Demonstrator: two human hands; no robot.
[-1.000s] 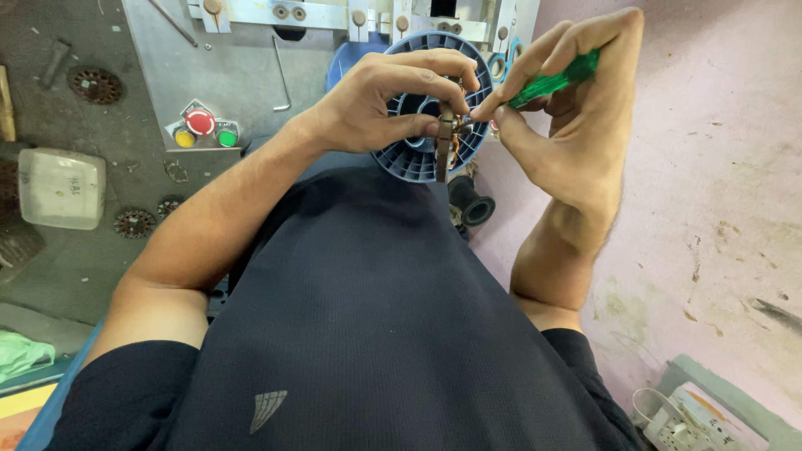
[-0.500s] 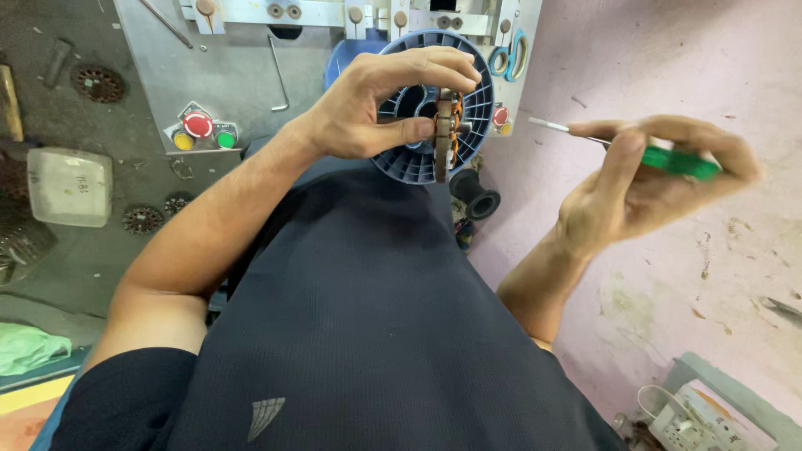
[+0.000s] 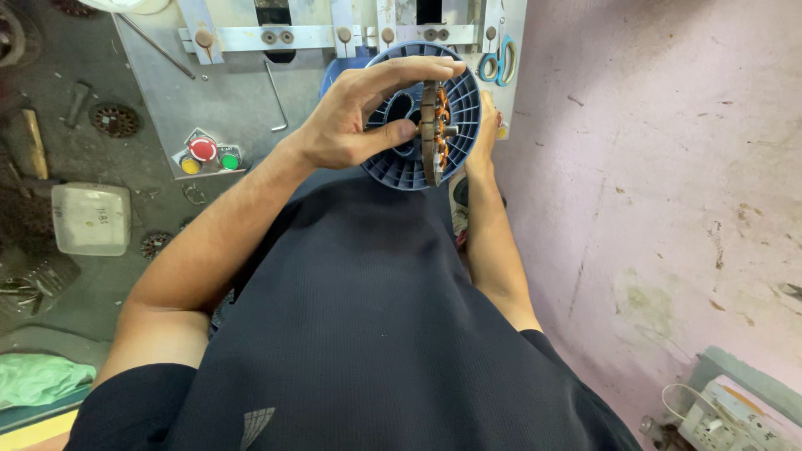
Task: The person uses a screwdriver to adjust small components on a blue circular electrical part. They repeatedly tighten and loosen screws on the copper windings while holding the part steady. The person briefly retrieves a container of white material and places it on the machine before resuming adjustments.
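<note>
Your dark shirt (image 3: 368,334) fills the lower middle of the view. To the right is a pink wall (image 3: 660,167), scuffed and stained. Top left, a grey metal panel (image 3: 234,92) carries a red, a yellow & a green push button (image 3: 203,149), w/ a bent metal rod just beside them. Further left, on the dark surface (image 3: 50,108), sits a pale square tray (image 3: 90,218); can't tell what's in it, if anything. A green cloth (image 3: 38,377) lies bottom left. Bottom right, a white box w/ wires (image 3: 735,418).

Centre top, a blue ribbed fan wheel (image 3: 401,163) stands on edge. Your left hand (image 3: 359,121) is closed around a round stator (image 3: 432,134) w/ copper windings, held edge-on in front of the wheel, thumb under, fingers over the top rim. Your right hand (image 3: 486,134) reaches up behind the wheel & stator; mostly hidden, so can't tell if it's open or closed. Blue-handled scissors (image 3: 499,63) hang just above it.
</note>
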